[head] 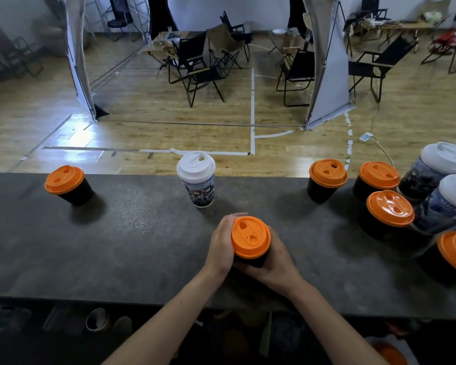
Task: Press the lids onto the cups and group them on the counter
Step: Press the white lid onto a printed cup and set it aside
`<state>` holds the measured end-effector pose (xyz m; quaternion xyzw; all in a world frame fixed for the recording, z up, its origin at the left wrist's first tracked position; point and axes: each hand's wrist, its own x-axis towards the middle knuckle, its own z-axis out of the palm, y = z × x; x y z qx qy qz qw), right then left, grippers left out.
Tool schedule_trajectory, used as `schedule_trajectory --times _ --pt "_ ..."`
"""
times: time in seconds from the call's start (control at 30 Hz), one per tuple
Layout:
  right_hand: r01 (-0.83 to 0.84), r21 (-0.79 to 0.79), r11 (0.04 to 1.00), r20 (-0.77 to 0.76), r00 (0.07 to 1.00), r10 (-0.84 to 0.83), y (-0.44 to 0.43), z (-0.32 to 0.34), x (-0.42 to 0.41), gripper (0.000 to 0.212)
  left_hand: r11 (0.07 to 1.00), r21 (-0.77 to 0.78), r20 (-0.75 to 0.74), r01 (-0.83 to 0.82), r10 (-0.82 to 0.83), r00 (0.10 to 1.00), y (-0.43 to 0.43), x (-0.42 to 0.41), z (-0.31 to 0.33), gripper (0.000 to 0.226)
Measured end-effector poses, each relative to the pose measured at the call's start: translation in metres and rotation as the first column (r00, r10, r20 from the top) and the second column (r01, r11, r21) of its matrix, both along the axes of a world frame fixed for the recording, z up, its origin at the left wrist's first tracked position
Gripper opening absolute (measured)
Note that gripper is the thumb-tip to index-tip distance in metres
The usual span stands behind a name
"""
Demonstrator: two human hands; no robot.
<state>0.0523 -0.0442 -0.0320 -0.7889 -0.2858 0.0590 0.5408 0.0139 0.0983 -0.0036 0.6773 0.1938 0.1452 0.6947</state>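
Observation:
A black cup with an orange lid (250, 237) stands in the middle of the dark counter (132, 241). My left hand (221, 245) and my right hand (275, 262) wrap around its sides from either flank. Behind it stands a tall printed cup with a white lid (196, 177). At the far left a lone black cup with an orange lid (67, 183) sits near the back edge. On the right, several lidded cups are grouped: orange-lidded ones (327, 177) (388, 209) and white-lidded printed ones (442, 164).
The counter's far edge drops to a wooden floor with folding chairs (195, 67) and reflector panels (324, 75). Below the near edge, a shelf holds a tape roll (98, 319) and dim items.

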Motion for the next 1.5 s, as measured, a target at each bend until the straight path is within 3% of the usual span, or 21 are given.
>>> schedule_trajectory --times 0.13,0.27,0.47,0.63,0.87,1.1,1.27,1.33,1.43,1.5 --pt "0.039 -0.003 0.999 0.003 0.999 -0.039 0.003 0.001 0.002 0.087 0.999 0.035 0.002 -0.039 0.039 0.999 0.001 -0.004 0.001 0.035" --pt "0.006 -0.047 0.999 0.008 1.0 -0.006 0.001 -0.001 0.004 0.074 0.998 0.022 0.006 0.056 -0.056 0.998 0.011 0.005 0.006 0.04" --pt "0.002 -0.019 1.0 0.022 1.0 -0.001 0.003 0.001 0.002 0.088 1.0 0.017 0.031 -0.012 0.012 0.999 0.005 0.001 0.003 0.038" --pt "0.033 -0.032 0.999 0.011 0.999 -0.033 0.0 0.0 0.003 0.073 0.999 -0.021 -0.031 0.031 -0.032 0.999 0.012 0.011 0.011 0.031" --pt "0.017 0.01 1.0 0.033 0.999 -0.018 0.004 0.003 0.002 0.088 0.996 -0.003 -0.022 -0.087 0.087 0.996 0.001 0.002 0.008 0.033" --pt "0.004 -0.038 0.999 0.029 1.0 -0.003 0.0 -0.001 -0.001 0.078 1.0 -0.013 -0.027 0.011 -0.012 1.0 0.009 0.015 0.008 0.033" --pt "0.035 0.002 0.999 0.027 0.999 -0.035 0.005 0.003 -0.002 0.09 0.997 0.028 -0.015 -0.068 0.069 0.998 0.003 0.006 0.003 0.032" --pt "0.054 0.015 0.998 0.009 0.998 -0.054 0.002 0.003 0.0 0.088 0.999 0.021 -0.021 -0.032 0.033 0.999 0.006 0.009 0.002 0.029" --pt "0.023 0.003 1.0 0.0 1.0 -0.023 -0.001 0.002 0.001 0.086 0.999 -0.003 -0.037 0.042 -0.043 0.998 0.009 0.013 0.004 0.044" --pt "-0.006 -0.01 1.0 -0.002 1.0 0.006 0.001 0.0 0.0 0.087 0.999 0.025 -0.037 0.029 -0.028 0.999 0.008 0.01 0.002 0.038"
